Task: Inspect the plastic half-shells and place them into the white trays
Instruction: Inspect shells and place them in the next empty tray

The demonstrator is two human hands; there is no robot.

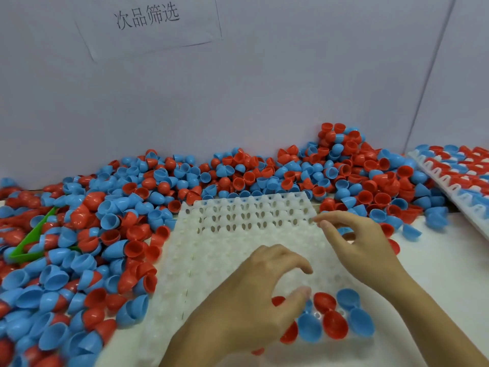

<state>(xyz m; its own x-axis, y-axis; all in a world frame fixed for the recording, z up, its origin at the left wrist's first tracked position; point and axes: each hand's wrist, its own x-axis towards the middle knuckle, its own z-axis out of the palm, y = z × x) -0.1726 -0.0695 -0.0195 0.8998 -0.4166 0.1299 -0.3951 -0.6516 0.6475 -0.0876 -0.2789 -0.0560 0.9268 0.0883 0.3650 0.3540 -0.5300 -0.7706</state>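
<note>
At the far left, a deep heap of red and blue half-shells (pixel 79 260) covers the bench (pixel 436 274), and a green scoop (pixel 31 239) lies half buried in it, only its edges showing. The heap runs on along the foot of the pale wall (pixel 264 88), rising to a mound toward the right, and a paper sign (pixel 148 22) with printed characters is stuck to the wall above. In the middle lies a white tray (pixel 225 247), most of its cups unfilled, its left edge touching the heap. The left hand (pixel 251 300) hovers over the tray's near part with fingers loosely curled and thumb apart from them, gripping nothing that shows. Just right of it, a small cluster of red and blue shells (pixel 336 319) sits in the cups at the tray's near right corner, domes up. The right hand (pixel 354 239) hangs over the tray's right edge, its fingers spread and relaxed, the fingertips near the far cups; it holds nothing. A few loose shells lie on the bench beside it. At the far right, a second white tray (pixel 455 176), filled with red and blue shells, rests tilted against the mound.
</note>
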